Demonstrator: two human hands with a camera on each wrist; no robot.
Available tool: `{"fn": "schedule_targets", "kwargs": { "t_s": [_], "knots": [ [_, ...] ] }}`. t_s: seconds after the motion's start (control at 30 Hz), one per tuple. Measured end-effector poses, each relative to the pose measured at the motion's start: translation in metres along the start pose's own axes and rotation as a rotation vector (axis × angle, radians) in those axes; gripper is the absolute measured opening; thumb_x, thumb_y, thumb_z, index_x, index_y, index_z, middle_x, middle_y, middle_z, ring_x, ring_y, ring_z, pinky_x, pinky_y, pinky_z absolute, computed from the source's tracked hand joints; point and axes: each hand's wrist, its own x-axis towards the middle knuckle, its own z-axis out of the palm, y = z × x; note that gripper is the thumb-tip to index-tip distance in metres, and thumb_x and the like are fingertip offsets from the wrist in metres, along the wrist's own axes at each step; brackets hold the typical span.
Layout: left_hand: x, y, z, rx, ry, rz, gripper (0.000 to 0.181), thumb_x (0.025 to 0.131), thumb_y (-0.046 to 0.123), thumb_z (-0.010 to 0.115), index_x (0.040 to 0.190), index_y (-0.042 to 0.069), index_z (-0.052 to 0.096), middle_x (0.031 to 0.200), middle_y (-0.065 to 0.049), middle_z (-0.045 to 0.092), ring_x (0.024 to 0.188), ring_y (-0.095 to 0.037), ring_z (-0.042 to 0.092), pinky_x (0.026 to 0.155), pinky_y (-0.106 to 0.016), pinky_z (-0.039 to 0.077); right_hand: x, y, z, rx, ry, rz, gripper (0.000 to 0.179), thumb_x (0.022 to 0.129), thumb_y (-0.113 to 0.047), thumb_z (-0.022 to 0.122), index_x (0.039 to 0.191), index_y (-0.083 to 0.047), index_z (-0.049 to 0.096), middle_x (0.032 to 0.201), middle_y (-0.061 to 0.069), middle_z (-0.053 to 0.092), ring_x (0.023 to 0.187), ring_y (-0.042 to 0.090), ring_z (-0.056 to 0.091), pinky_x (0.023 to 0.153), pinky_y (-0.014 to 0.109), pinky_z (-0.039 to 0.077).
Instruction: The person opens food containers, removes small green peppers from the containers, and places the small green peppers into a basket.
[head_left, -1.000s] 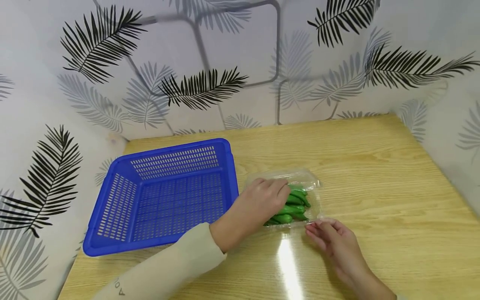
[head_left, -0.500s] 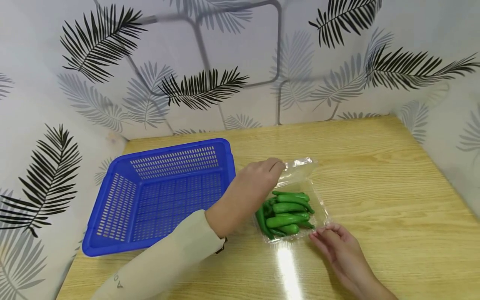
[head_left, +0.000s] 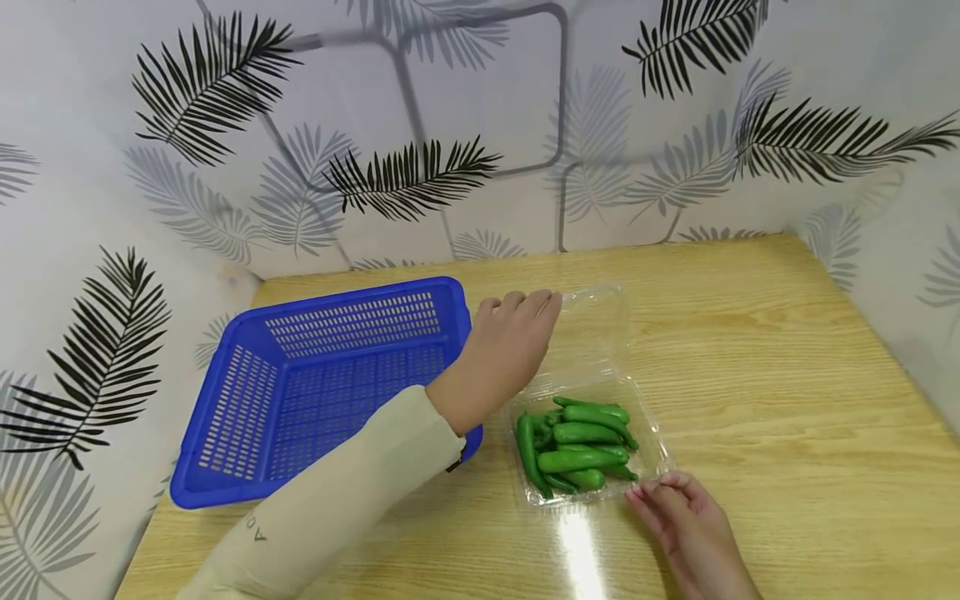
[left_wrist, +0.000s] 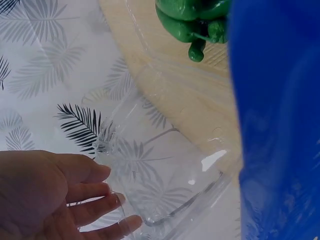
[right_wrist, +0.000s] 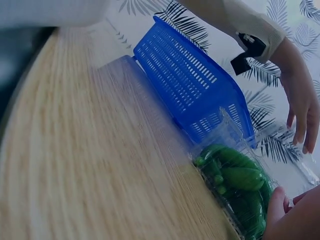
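A clear plastic clamshell box point(head_left: 651, 421) stands on the table with its lid point(head_left: 596, 321) swung up and back. Several green peppers point(head_left: 583, 458) lie inside the box. At the lid's left side is my left hand point(head_left: 510, 346); in the left wrist view its loosely extended fingers point(left_wrist: 102, 209) touch the edge of the transparent lid. My right hand point(head_left: 692, 521) pinches the box's near right corner between thumb and fingers. The right wrist view shows that thumb point(right_wrist: 275, 205) against the box beside the peppers.
A blue plastic basket point(head_left: 330, 492) with slotted walls stands left of the box, partly behind my left forearm. The wooden table point(head_left: 757, 375) meets a leaf-patterned wall covering point(head_left: 495, 100) at the back and sides.
My left hand has moved up and away, and the lid has swung from over the peppers to wide open. The box has shifted slightly towards me, with my right hand staying at its corner.
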Motion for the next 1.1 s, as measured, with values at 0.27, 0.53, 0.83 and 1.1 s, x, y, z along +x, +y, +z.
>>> {"fn": "schedule_targets", "kwargs": {
  "t_s": [0.27, 0.53, 0.83, 1.1],
  "knots": [
    [0.024, -0.002, 0.002, -0.048, -0.229, -0.021, 0.045, 0.096, 0.030, 0.049, 0.135, 0.007, 0.043, 0.129, -0.009, 0.043, 0.110, -0.024, 0.049, 0.087, -0.039, 0.043, -0.004, 0.010, 0.002, 0.086, -0.003, -0.009, 0.013, 0.089, 0.007, 0.053, 0.090, -0.006, 0.052, 0.091, 0.005, 0.060, 0.089, 0.019, 0.064, 0.086, 0.029, 0.046],
    [0.040, -0.011, 0.017, -0.216, -0.369, -0.080, 0.044, 0.098, 0.028, 0.043, 0.139, 0.010, 0.039, 0.136, -0.008, 0.039, 0.120, -0.027, 0.042, 0.096, -0.043, 0.037, -0.005, 0.013, 0.004, 0.105, 0.015, 0.006, 0.013, 0.090, 0.005, 0.053, 0.089, -0.007, 0.051, 0.090, 0.004, 0.061, 0.089, 0.019, 0.065, 0.086, 0.029, 0.047],
    [0.057, -0.019, 0.034, -0.402, -0.561, -0.118, 0.054, 0.099, 0.030, 0.043, 0.147, 0.015, 0.025, 0.149, -0.006, 0.027, 0.130, -0.032, 0.031, 0.101, -0.049, 0.028, -0.005, 0.016, 0.007, 0.099, 0.062, 0.027, 0.013, 0.090, 0.004, 0.055, 0.090, -0.008, 0.050, 0.090, 0.004, 0.061, 0.089, 0.018, 0.065, 0.087, 0.029, 0.046],
    [0.065, -0.019, 0.036, -0.452, -0.716, -0.143, 0.060, 0.098, 0.033, 0.046, 0.149, 0.020, 0.019, 0.153, -0.002, 0.018, 0.138, -0.034, 0.015, 0.107, -0.052, 0.015, -0.005, 0.017, 0.007, 0.136, 0.046, 0.005, 0.013, 0.090, 0.005, 0.055, 0.090, -0.008, 0.051, 0.090, 0.005, 0.062, 0.089, 0.018, 0.065, 0.087, 0.030, 0.046]
  ]
}}
